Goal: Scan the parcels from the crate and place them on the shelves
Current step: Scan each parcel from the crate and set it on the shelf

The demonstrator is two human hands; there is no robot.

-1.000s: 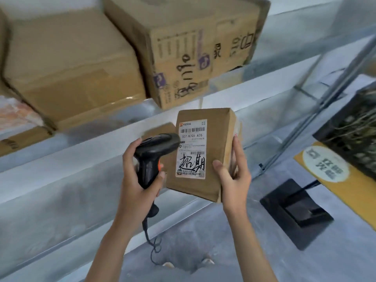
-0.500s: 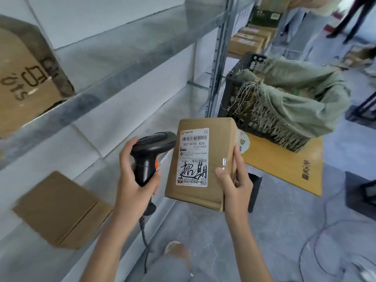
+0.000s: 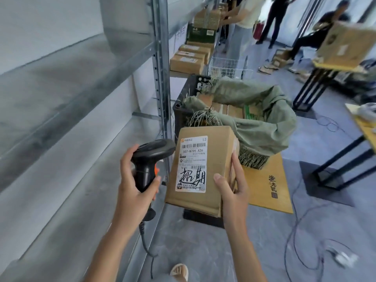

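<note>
My right hand grips a brown cardboard parcel by its right edge, its white barcode label facing me. My left hand holds a black handheld scanner by the handle, its head touching the parcel's left edge near the label. Behind the parcel stands a black crate lined with a green sack, with more brown parcels inside. Grey metal shelves run along my left.
A steel shelf upright stands between the shelves and the crate. Further shelves hold boxes. Several people stand at the back. Black-legged tables are at right. Cables lie on the floor; a yellow board lies under the crate.
My view has swung right from the boxed upper shelves toward the crate and aisle. Both hands keep the same hold on scanner and parcel.
</note>
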